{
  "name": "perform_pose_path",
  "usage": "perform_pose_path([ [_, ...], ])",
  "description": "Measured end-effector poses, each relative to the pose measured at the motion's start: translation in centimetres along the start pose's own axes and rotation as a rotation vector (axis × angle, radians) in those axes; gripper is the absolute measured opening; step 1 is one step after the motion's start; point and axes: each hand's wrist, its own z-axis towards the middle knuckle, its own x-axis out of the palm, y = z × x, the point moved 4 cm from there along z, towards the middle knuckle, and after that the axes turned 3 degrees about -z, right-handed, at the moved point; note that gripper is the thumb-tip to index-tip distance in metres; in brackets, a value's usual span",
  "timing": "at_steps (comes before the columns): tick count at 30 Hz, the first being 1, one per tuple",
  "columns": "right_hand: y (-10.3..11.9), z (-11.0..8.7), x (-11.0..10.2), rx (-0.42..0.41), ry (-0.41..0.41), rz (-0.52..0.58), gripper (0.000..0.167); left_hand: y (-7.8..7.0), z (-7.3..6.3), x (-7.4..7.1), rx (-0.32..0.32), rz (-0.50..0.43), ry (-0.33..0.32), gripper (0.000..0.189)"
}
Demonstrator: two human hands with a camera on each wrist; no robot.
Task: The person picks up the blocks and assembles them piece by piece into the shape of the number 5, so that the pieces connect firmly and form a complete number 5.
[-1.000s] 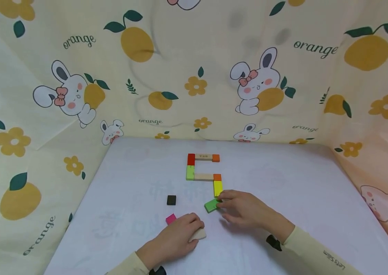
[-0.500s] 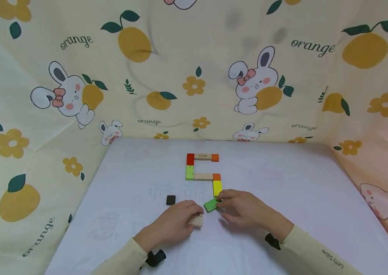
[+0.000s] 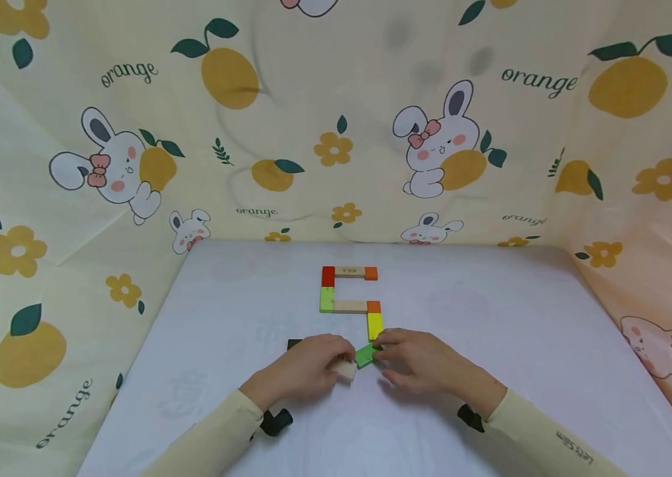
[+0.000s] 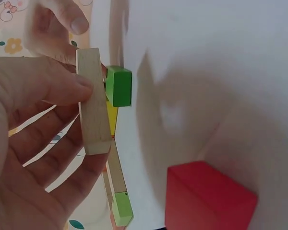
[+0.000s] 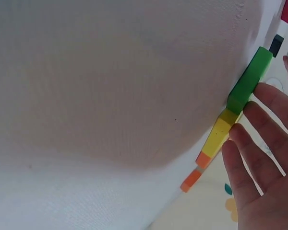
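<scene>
My left hand [image 3: 302,368] pinches a plain wooden block [image 4: 93,110] between thumb and fingers, raised over the table and casting a shadow in the left wrist view. Beside it lies a green block [image 3: 365,356], set at a slant. The fingers of my right hand [image 3: 425,361] are extended, their tips right at the green block, as the right wrist view shows. A yellow block [image 5: 216,134] meets the green one end to end. Beyond it, the line continues with orange [image 3: 374,307], wooden [image 3: 350,307], light green [image 3: 326,299] and red [image 3: 328,276] blocks.
At the far end of the line are another wooden block [image 3: 349,271] and an orange one [image 3: 371,273]. A black block [image 3: 294,343] is partly behind my left hand. A pinkish-red block [image 4: 206,196] lies nearby, hidden in the head view. Patterned cloth [image 3: 288,99] surrounds the white table [image 3: 479,298].
My left hand has moved forward with the wooden block, bringing it close to the green block. It now covers the pink-red block and part of the black one. My right hand has stayed put.
</scene>
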Motion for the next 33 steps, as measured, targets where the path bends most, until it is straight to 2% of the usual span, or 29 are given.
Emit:
perform_pose_path([
  [10,0.1,0.1,-0.1,-0.005,0.000,-0.005,0.034,0.7,1.0,0.0,-0.033,0.055,0.046,0.032],
  [18,0.2,0.2,-0.1,0.000,0.033,-0.018,0.034,1.1,1.3,0.5,-0.009,0.058,0.041,0.030],
  [33,0.2,0.1,0.3,-0.008,-0.004,-0.044,0.034,1.9,1.7,1.4,0.009,0.060,0.041,0.031],
])
